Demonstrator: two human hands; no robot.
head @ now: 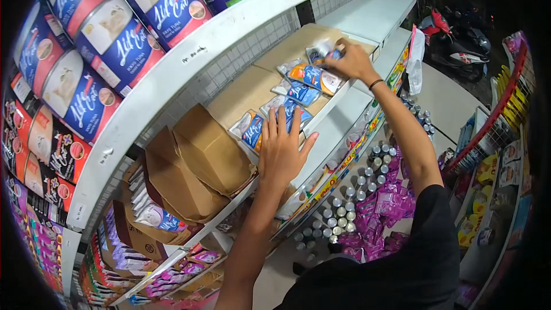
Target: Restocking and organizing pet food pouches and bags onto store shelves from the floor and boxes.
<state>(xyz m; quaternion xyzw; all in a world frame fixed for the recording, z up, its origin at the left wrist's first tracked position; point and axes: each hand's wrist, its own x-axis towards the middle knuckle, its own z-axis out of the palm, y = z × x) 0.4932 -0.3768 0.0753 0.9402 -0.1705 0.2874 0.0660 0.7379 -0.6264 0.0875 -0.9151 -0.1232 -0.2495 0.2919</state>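
My left hand (pixel 282 150) lies palm down, fingers apart, over a blue Life Cat pouch (pixel 277 105) on the cardboard-lined shelf (pixel 241 88). Beside it lies a blue-and-orange pouch (pixel 249 131), partly hidden by my fingers. Farther along the shelf, my right hand (pixel 354 60) pinches a cat food pouch (pixel 323 49) that is blurred by motion. Just below that hand, an orange pouch (pixel 312 76) overlaps another blue pouch (pixel 301 91).
Two open cardboard boxes (pixel 215 146) stand left of my left hand. A box of upright pouches (pixel 157 217) sits nearer. Large cat food cans (pixel 103 43) fill the shelf above. Small cans (pixel 340 213) and purple packets (pixel 387 202) cover part of the floor.
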